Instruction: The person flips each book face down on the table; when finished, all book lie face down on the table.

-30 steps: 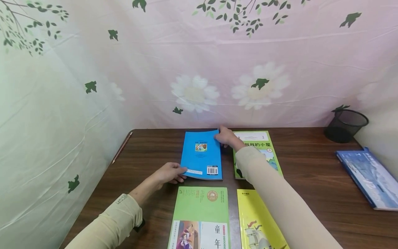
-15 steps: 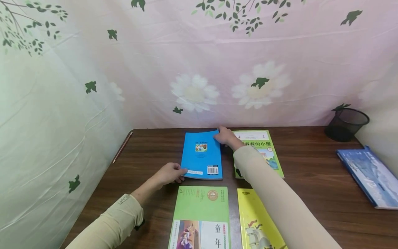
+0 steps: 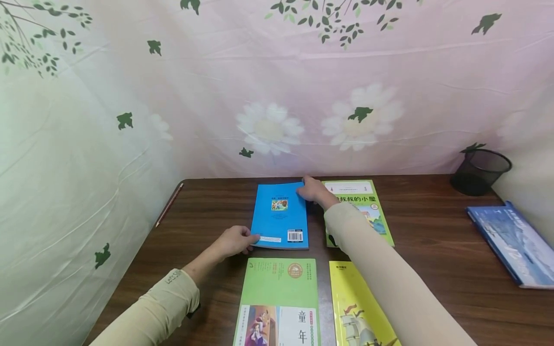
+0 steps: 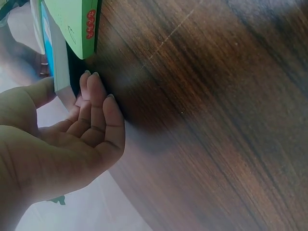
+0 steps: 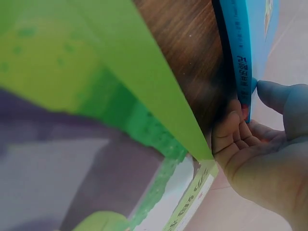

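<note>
A blue book (image 3: 281, 216), back cover up with a barcode at its lower right, is held at two opposite corners above the back of the table. My left hand (image 3: 235, 240) pinches its near left corner, thumb on top and fingers beneath; in the left wrist view the page block (image 4: 61, 72) sits between them. With thumb and fingers, my right hand (image 3: 315, 189) grips the far right corner at the spine, as the right wrist view shows on the spine (image 5: 242, 62). Directly to its right lies a green book (image 3: 376, 211), partly covered by my right forearm.
Nearer lie a light green book (image 3: 279, 283) and a yellow book (image 3: 350, 298), both cut by the frame's bottom. A blue-white book (image 3: 515, 240) and a black mesh pen holder (image 3: 480, 170) are at right. A pencil (image 3: 169, 204) lies along the left edge.
The blue book's near edge looks slightly flatter and lower than a second ago. Both hands keep their hold on its corners, and the other books stay where they were.
</note>
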The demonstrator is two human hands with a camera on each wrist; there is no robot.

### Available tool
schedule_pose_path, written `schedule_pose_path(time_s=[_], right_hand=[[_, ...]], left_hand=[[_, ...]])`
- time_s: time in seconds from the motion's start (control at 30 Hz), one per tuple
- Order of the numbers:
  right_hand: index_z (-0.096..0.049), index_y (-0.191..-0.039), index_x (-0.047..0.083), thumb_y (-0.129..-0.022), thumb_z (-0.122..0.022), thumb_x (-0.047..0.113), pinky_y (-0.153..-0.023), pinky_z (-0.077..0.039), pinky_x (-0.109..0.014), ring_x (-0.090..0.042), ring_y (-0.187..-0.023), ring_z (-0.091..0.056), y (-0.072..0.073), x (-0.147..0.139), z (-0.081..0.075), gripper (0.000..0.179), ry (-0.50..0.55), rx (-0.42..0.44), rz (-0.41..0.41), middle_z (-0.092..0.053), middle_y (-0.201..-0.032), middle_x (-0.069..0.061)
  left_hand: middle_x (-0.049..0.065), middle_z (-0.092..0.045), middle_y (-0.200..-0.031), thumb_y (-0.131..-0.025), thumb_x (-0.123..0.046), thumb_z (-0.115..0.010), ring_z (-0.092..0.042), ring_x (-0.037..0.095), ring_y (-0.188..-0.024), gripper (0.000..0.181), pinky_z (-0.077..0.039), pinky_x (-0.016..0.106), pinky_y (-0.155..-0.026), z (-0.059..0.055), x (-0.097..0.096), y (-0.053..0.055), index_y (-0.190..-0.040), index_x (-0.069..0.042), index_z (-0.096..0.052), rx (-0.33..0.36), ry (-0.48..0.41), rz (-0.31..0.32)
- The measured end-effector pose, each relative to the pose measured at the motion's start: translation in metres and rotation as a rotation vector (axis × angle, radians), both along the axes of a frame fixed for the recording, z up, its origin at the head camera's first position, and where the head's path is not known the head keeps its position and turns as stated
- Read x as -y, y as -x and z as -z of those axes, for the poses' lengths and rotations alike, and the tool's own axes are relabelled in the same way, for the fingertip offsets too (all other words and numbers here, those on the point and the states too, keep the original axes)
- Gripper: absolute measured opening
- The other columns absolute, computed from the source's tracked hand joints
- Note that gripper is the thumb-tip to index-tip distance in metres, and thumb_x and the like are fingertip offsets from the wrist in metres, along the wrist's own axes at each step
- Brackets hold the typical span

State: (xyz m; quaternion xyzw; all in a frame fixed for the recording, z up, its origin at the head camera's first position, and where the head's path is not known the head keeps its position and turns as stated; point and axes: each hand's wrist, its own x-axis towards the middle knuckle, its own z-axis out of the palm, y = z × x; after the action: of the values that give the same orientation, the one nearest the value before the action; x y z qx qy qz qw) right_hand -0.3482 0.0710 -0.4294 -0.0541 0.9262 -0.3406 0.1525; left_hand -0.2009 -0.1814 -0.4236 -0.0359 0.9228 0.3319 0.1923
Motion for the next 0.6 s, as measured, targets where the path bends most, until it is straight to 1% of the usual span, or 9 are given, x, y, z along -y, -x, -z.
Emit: schedule_pose_path(time_s=[0.33,0.6], right_hand=[[-0.031,-0.153,0.003,-0.102,-0.051,0.027,-0.077,-0.052,-0.039,-0.034,-0.108,-0.057,-0.0007,0.0004,-0.0001,0.06,0.008,0.008,-0.003,-0.046,-0.149,-0.021],[-0.03,-0.153,0.002,-0.102,-0.051,0.028,-0.078,-0.052,-0.04,-0.035,-0.11,-0.057,0.0007,0.0003,0.0009,0.061,0.004,0.0,-0.008,-0.045,-0.151,-0.022]], left_hand=[[0.005,-0.069,-0.08,-0.098,-0.035,-0.064,-0.063,0.017,-0.071,0.03,-0.046,0.029,-0.065,-0.0016,-0.0001,-0.0009,-0.085,-0.008,-0.064,-0.015,0.014,0.029],[0.005,-0.068,-0.08,-0.098,-0.035,-0.064,-0.064,0.017,-0.071,0.031,-0.046,0.029,-0.064,-0.002,-0.0012,-0.0009,-0.084,-0.008,-0.064,-0.021,0.038,0.041]])
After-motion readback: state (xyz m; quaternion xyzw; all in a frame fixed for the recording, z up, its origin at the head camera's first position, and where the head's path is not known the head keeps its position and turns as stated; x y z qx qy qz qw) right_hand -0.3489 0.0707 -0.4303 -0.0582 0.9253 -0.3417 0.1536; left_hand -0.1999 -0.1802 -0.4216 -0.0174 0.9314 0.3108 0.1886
